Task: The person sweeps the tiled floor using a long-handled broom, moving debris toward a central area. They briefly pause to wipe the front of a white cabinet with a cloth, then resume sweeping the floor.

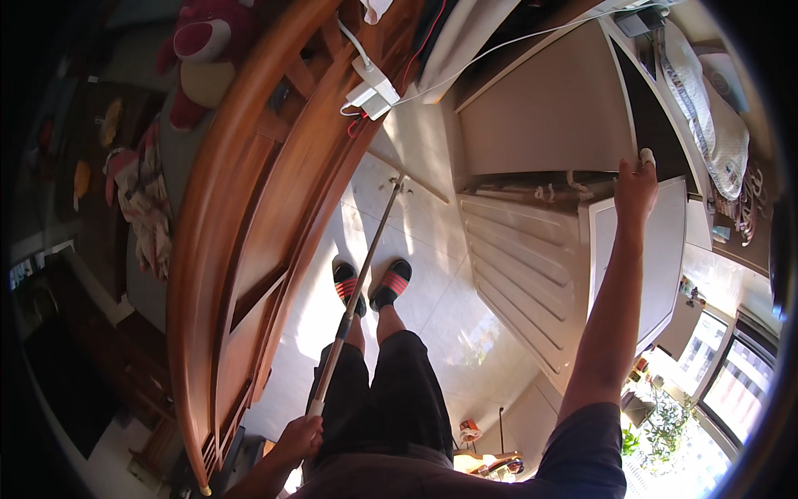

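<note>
My left hand (pixel 307 436) is closed around the light grip of a long metal pole (pixel 361 280), at the bottom of the view. The pole runs up past my slippered feet to a thin floor squeegee or mop head (pixel 408 178), which lies on the tiled floor between the wooden bed frame and the white appliance. My right hand (pixel 637 181) is raised at the right, above the top of the white appliance (pixel 642 249), beside a cabinet. A small whitish object (pixel 647 156) shows at its fingertips; whether the hand grips it is unclear.
A curved wooden bed frame (pixel 206 249) stands at the left, with a white power strip (pixel 374 87) and cables on it. A white cable (pixel 499 47) stretches across to the right. A cloth (pixel 704 112) hangs at the far right; plants (pixel 661 430) stand by the window.
</note>
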A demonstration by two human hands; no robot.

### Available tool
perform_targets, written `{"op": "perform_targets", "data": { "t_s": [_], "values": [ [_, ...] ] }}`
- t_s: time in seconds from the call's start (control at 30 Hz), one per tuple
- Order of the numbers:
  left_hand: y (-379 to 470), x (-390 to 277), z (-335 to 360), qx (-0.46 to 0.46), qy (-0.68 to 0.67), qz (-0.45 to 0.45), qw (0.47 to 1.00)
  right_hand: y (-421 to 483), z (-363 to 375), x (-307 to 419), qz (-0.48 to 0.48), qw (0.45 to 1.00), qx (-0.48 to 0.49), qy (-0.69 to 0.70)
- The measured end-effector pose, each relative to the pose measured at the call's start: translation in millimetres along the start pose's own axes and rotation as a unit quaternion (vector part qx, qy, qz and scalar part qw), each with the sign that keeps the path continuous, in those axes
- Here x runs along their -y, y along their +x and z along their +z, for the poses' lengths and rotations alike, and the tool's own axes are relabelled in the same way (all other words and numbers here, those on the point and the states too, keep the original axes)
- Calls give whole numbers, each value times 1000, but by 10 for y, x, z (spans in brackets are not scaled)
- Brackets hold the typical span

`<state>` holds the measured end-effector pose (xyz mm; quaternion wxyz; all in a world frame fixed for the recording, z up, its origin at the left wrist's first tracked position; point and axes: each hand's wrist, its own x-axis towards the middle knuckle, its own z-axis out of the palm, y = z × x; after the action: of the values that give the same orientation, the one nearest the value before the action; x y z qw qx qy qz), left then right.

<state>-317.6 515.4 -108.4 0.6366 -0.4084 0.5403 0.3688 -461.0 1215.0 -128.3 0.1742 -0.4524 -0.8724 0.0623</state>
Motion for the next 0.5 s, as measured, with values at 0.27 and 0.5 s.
{"op": "perform_targets", "data": {
  "t_s": [0.27,0.5],
  "values": [
    [-472,-35,-177,-17,60,2,998,-520,228,1059,-42,986,-3,159],
    [-789,-370,0,10,2,-35,999,-680,467,1027,-39,975,-63,211]
  ]
}}
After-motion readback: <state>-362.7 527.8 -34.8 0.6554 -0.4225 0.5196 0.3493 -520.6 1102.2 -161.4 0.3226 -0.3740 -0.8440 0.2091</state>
